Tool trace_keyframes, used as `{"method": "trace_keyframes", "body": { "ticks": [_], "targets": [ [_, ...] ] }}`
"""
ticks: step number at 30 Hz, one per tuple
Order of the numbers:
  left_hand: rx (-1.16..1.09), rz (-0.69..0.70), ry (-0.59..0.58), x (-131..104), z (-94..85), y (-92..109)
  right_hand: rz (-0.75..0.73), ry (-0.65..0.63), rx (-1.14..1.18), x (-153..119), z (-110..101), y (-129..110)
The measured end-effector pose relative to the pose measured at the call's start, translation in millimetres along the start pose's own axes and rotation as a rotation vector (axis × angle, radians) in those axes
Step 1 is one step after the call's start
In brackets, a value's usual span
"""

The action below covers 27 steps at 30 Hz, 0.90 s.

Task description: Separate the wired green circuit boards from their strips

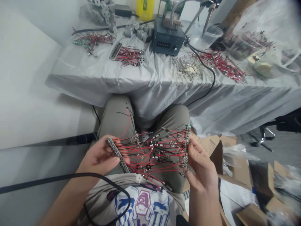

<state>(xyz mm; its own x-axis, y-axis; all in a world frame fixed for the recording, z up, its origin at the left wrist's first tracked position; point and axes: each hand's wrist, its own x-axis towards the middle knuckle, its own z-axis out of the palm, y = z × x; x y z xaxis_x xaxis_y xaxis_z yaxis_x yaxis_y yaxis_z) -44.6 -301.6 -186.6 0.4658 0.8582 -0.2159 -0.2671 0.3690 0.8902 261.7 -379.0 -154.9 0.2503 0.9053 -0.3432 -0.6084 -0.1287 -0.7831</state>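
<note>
From the head view, we see a clear container beyond our left hand, at the table's far edge, filled with grey cylindrical parts. Beyond our right hand stands a round clear tub; we cannot tell what it holds. Farther right of that hand, another clear tub holds a dark tangle of small parts, with clear plastic sheeting above it. On the floor to the right of our right hand, open cardboard boxes sit amid crumpled clear plastic.

Our left fingers and thumb pinch a dark segmented strip above our lap; its long axis slants, the far end leaning left and the near end pointing toward our shirt. Our right hand grips the edge of a green-flecked strip, whose long axis runs almost straight away from our body. Between both grips, red and black wires stretch crosswise, roughly left to right.
</note>
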Motion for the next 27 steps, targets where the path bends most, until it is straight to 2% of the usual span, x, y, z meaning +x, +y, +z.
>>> {"method": "trace_keyframes", "body": {
  "ticks": [5,13,20,27],
  "targets": [
    [0.011,-0.024,-0.009,0,0.1,-1,0.001,-0.001,-0.027,-1,2,-1],
    [-0.172,-0.019,-0.116,1,20.4,-3,0.105,-0.026,-0.01,6,16,17],
    [-0.325,0.103,-0.134,8,14.1,-4,0.091,-0.016,0.014,5,8,8],
    [-0.346,0.079,-0.148,5,15.4,-5,0.105,-0.031,-0.024,3,16,12]
  ]
}}
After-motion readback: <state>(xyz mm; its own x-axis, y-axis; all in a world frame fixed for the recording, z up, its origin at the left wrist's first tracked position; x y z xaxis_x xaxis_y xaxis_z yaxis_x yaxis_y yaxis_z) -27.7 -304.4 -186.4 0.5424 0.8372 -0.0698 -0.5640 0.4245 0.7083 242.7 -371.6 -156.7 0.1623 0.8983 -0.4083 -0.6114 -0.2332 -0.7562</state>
